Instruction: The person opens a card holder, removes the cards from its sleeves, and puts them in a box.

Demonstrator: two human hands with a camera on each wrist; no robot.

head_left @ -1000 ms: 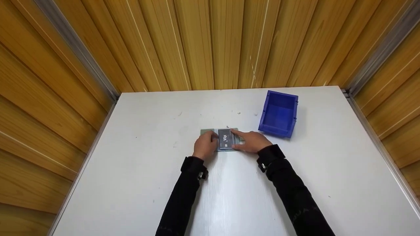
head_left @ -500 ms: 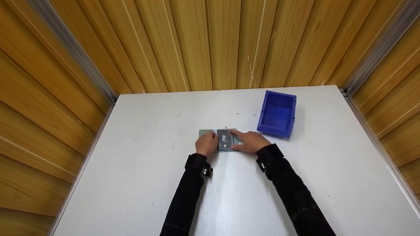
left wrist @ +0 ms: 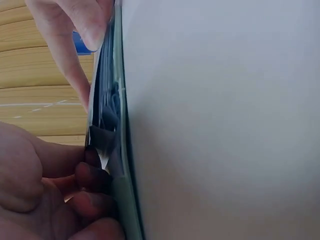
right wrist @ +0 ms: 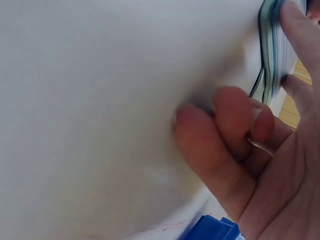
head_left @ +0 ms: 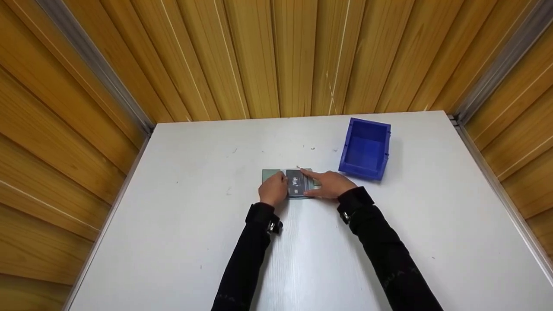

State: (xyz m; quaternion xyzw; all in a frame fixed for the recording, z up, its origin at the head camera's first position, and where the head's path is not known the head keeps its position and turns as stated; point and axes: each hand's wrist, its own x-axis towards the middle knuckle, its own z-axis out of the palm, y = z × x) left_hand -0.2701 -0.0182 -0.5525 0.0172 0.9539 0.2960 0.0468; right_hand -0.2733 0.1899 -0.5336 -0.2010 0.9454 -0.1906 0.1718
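Note:
A card holder (head_left: 271,173) lies spread flat on the white table, its pale green cover showing at the left and clear layered sleeves in the middle. A dark grey card (head_left: 294,183) marked "Vip" lies on top, between the hands. My left hand (head_left: 273,189) pinches at this card's left edge; its fingertips are partly hidden in the head view. In the left wrist view, a dark edge (left wrist: 102,137) sits right at those fingers, above the green cover. My right hand (head_left: 333,185) presses the holder's right side with extended thumb and index finger, the other fingers folded against the table.
A blue plastic bin (head_left: 366,149) stands behind and to the right of the right hand, with nothing seen inside. The white table (head_left: 194,242) is bounded by wood-look panel walls (head_left: 276,60) at the back and sides. Small specks mark the tabletop.
The left hand has shifted slightly right and turned, its fingers closing more tightly at the card's left edge. The right hand keeps its place on the holder.

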